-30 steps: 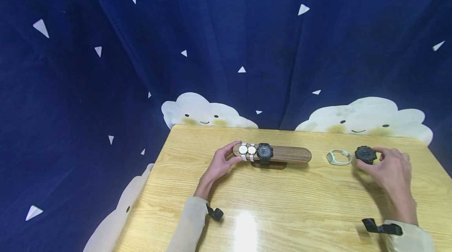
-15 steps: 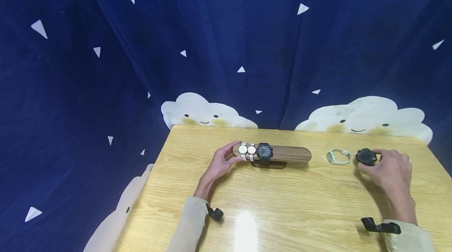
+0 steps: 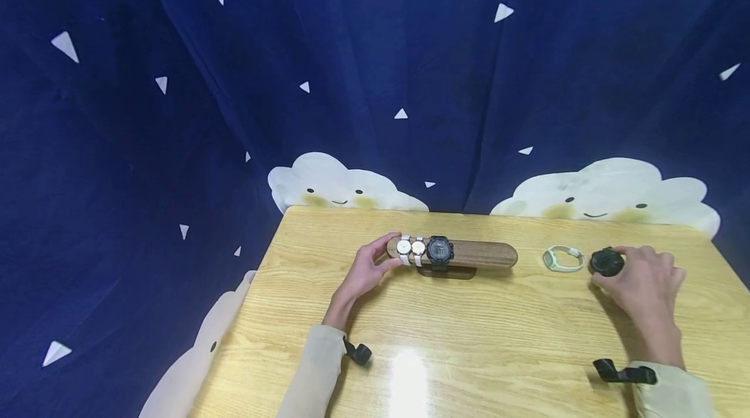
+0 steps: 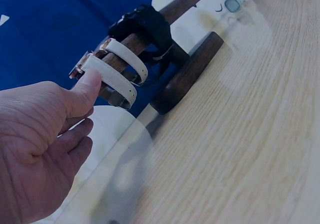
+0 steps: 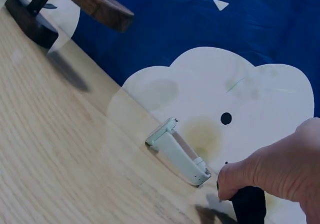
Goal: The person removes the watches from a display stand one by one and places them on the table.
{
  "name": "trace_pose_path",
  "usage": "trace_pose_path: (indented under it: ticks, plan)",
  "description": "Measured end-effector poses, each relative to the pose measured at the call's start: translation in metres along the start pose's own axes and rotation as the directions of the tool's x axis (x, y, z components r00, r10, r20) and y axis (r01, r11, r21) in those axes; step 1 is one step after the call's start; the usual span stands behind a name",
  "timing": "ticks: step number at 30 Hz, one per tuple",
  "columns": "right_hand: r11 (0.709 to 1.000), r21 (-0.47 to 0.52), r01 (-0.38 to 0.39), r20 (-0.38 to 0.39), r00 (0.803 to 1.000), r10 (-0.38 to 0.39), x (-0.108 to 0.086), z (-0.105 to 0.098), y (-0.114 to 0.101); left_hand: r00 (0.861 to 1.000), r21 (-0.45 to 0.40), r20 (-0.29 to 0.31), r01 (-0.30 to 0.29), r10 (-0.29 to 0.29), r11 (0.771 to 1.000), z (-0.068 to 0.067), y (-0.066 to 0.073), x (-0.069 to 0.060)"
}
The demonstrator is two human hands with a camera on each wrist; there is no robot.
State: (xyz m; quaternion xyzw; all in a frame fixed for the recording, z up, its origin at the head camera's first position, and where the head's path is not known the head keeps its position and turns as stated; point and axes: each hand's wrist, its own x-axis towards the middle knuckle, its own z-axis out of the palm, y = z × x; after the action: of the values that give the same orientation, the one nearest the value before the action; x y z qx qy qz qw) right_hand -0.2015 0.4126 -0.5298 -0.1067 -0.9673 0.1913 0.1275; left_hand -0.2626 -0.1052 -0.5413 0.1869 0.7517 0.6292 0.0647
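Note:
A wooden watch stand [image 3: 486,254] carries two white-strapped watches, the outer one [image 3: 404,248] at its left end and a rose-gold one [image 3: 418,249] beside it, then a chunky black watch [image 3: 439,250]. My left hand [image 3: 368,269] holds the stand's left end, its thumb on the outer white strap [image 4: 111,78] and its other fingertips hidden behind the bar. At the right, my right hand [image 3: 643,282] pinches a second black watch [image 3: 606,262] between thumb and fingers. In the right wrist view only part of its dark strap [image 5: 250,205] shows below the thumb.
A mint-green watch [image 3: 563,259] lies with its strap looped on the wooden table [image 3: 498,340], between the stand and my right hand. Behind the table's back edge hangs a dark blue curtain [image 3: 363,79] with white clouds and triangles.
The black watch in my right hand has tilted a little, and that hand has turned slightly and shifted a touch left. My left hand and the stand keep their places.

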Motion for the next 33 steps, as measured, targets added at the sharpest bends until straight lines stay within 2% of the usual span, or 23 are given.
trace_pose_path:
  ticks: [14,28,33]
  plan:
    - [0.999,-0.008,0.032,-0.017,0.999,-0.032,-0.003,0.006,0.002,1.000,-0.002,-0.006,-0.001,0.001,1.000,0.001,-0.001,0.002]
    - [0.999,-0.023,0.028,0.037,0.999,-0.027,-0.002,0.004,0.002,1.000,-0.011,-0.002,-0.005,0.005,1.000,0.000,-0.002,0.001]
    - [0.998,0.004,0.056,0.044,0.997,-0.056,-0.003,0.000,-0.007,1.000,-0.019,0.001,-0.005,0.005,1.000,0.000,-0.003,0.001]
